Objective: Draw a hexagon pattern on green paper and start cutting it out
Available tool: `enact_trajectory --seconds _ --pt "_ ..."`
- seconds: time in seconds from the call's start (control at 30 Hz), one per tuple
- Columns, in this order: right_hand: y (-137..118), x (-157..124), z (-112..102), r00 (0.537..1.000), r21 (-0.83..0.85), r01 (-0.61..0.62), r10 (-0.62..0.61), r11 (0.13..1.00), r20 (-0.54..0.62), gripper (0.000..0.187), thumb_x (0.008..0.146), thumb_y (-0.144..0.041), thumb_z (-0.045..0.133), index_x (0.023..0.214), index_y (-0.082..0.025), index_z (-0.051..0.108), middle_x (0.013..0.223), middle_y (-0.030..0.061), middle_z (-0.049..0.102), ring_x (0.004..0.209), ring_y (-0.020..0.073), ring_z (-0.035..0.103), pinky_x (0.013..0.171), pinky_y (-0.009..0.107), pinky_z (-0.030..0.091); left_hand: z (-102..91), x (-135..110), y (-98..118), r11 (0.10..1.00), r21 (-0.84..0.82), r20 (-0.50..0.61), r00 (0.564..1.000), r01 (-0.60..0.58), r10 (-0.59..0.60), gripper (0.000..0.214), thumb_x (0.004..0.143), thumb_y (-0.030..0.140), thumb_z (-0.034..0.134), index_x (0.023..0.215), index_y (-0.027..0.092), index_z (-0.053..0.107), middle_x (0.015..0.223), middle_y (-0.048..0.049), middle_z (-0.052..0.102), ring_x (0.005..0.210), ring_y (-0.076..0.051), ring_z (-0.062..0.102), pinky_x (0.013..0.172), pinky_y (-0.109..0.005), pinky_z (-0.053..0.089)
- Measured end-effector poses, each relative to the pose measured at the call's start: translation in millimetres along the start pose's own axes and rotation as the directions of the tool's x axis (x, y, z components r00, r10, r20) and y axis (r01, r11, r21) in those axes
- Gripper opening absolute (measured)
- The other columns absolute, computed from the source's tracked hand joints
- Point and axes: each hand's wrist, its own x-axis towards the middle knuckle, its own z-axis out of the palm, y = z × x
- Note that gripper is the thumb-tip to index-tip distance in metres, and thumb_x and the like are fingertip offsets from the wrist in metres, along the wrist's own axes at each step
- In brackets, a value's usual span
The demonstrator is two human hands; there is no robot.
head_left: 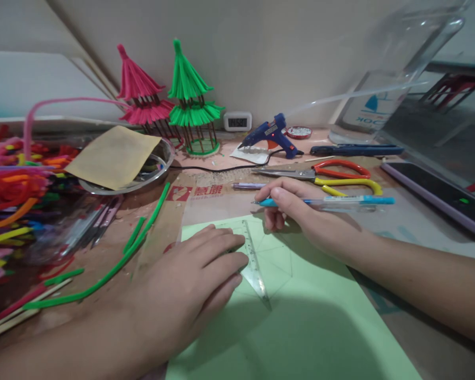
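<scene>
My left hand [198,269] lies over a clear set square [255,274], its fingers stretched out and pressing it onto a sheet of light green paper [301,327]. The hand hides part of the set square. Thin lines forming a geometric figure show on the paper beside the ruled edge. Above the far part of the sheet, my right hand [296,206] is closed around a blue pen [340,201]. The pen lies nearly level, with its tip to the left, apart from the paper.
Behind stand a pink pagoda [142,95], a green pagoda [193,105], a digital clock [237,121] and a blue glue gun [271,134]. Scissors [340,177], a utility knife [356,150] and a phone [439,195] lie right. Pipe cleaners [16,195] and a metal bowl [162,169] are left.
</scene>
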Motion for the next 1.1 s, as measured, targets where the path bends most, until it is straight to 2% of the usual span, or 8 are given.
enact_trajectory --seconds 0.1,0.5,0.83,1.0,1.1 --pt "0.0 0.0 -0.1 1.000 -0.005 -0.002 0.002 1.000 0.000 0.028 0.107 -0.044 0.048 0.100 -0.020 0.061 0.071 -0.0019 0.064 0.067 0.0117 0.057 0.065 0.024 0.045 0.3 -0.1 0.7 1.000 0.002 0.005 1.000 -0.008 0.008 0.029 0.108 0.021 0.042 0.111 0.020 0.071 0.124 -0.0081 0.073 0.113 -0.025 0.069 0.105 -0.046 0.055" --pt "2.5 -0.1 -1.9 1.000 -0.037 0.020 -0.019 0.999 0.007 0.033 0.107 -0.048 0.047 0.103 -0.019 0.062 0.073 -0.0006 0.066 0.069 0.0132 0.058 0.067 0.026 0.046 -3.3 -0.8 3.5 1.000 0.030 0.004 1.000 -0.008 0.008 0.030 0.108 0.020 0.043 0.112 0.022 0.072 0.125 -0.0071 0.073 0.113 -0.023 0.070 0.107 -0.042 0.054" --pt "0.7 0.2 -0.7 1.000 -0.028 0.002 -0.003 1.000 -0.013 0.027 0.107 -0.043 0.048 0.101 -0.020 0.061 0.071 -0.0010 0.066 0.065 0.0126 0.057 0.064 0.026 0.045 -1.0 -2.0 1.8 0.999 0.035 -0.008 1.000 -0.001 0.002 0.030 0.107 0.020 0.043 0.112 0.022 0.073 0.127 -0.0067 0.074 0.114 -0.024 0.070 0.106 -0.041 0.055" --pt "0.2 -1.0 -1.2 1.000 -0.041 0.005 -0.006 0.999 -0.013 0.029 0.106 -0.046 0.049 0.099 -0.021 0.062 0.072 -0.0007 0.066 0.067 0.0128 0.058 0.065 0.026 0.045 -2.6 -1.5 2.1 1.000 0.020 -0.006 1.000 0.013 -0.013 0.032 0.107 0.020 0.042 0.111 0.023 0.073 0.128 -0.0068 0.074 0.114 -0.025 0.070 0.105 -0.043 0.055" --pt "1.1 -1.7 -1.9 1.000 -0.044 0.016 -0.016 0.999 -0.009 0.031 0.106 -0.049 0.049 0.100 -0.021 0.063 0.073 -0.0006 0.067 0.068 0.0132 0.058 0.065 0.026 0.045 -3.1 -0.2 3.1 1.000 0.015 -0.002 1.000 0.019 -0.019 0.031 0.107 0.020 0.043 0.110 0.022 0.073 0.128 -0.0068 0.074 0.114 -0.024 0.070 0.105 -0.041 0.055"
